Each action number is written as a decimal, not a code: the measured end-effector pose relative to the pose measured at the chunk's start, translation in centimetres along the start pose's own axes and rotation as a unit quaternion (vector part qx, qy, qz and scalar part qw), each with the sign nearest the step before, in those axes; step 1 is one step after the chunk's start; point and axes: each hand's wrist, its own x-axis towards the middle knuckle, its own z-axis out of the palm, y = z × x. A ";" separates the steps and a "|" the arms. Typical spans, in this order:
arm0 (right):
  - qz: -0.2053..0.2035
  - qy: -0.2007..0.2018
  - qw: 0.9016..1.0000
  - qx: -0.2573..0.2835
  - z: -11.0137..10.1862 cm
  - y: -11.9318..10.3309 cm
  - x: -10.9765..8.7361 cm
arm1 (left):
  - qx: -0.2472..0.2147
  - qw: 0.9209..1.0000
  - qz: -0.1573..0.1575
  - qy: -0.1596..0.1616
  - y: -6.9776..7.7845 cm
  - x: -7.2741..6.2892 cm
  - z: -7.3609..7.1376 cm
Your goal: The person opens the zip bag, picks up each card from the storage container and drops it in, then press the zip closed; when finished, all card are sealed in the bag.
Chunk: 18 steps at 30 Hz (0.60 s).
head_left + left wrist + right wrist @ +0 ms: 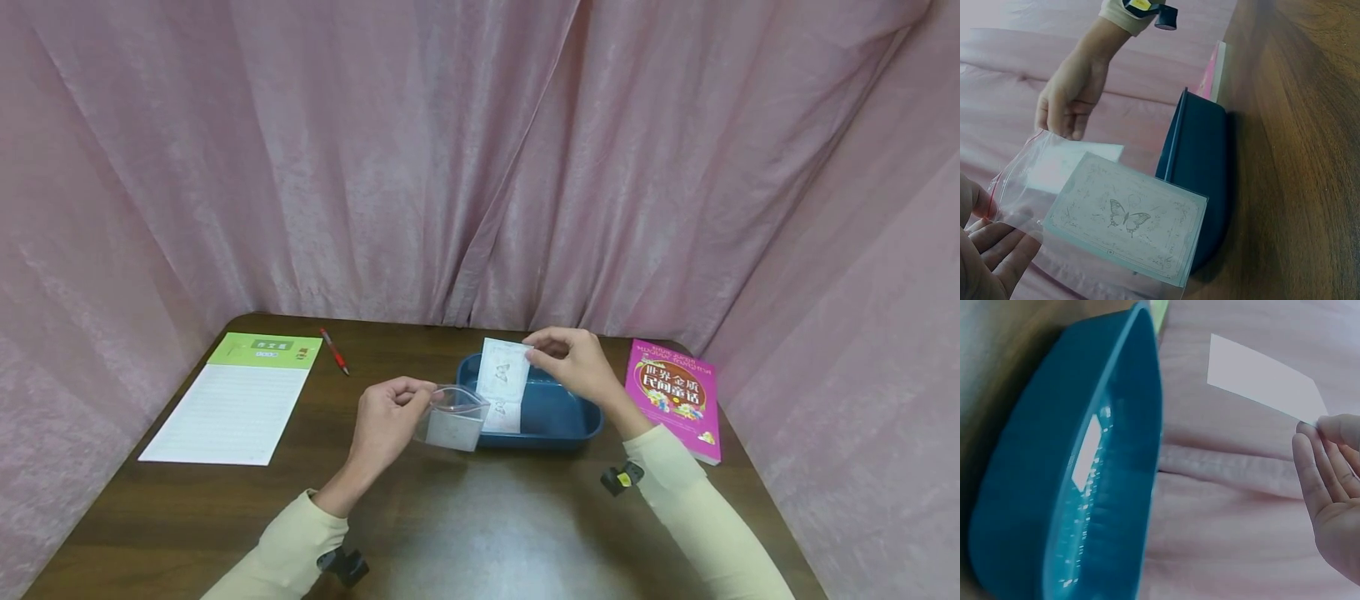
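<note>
My left hand (387,423) pinches the top edge of a clear zip bag (455,419). Inside the bag sit cards (1125,219); the front one carries a butterfly print in the left wrist view. Between thumb and fingers of my right hand (573,364) is a white card (504,371), held by its corner above a blue bin (558,417). Another white card (1087,454) lies in the bin. The bag is in front of the bin's left end, its mouth parted at the top.
A lined sheet pad with a green header (232,400) and a red pen (335,352) lie on the left of the wooden table (480,533). A pink book (672,396) lies right of the bin. Pink curtains (337,167) surround the table's back and sides.
</note>
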 end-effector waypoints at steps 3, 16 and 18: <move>-0.019 0.014 1.000 -0.005 -0.2 -0.9 -0.1 | 0.001 1.000 0.000 0.000 0.0 0.0 0.0; -0.061 0.065 0.996 0.030 -0.8 -4.4 -0.3 | 0.016 1.000 -0.017 0.003 0.0 0.0 0.0; -0.066 0.071 0.995 0.040 -0.9 -4.9 -0.4 | 0.017 1.000 -0.017 0.004 0.0 0.0 0.0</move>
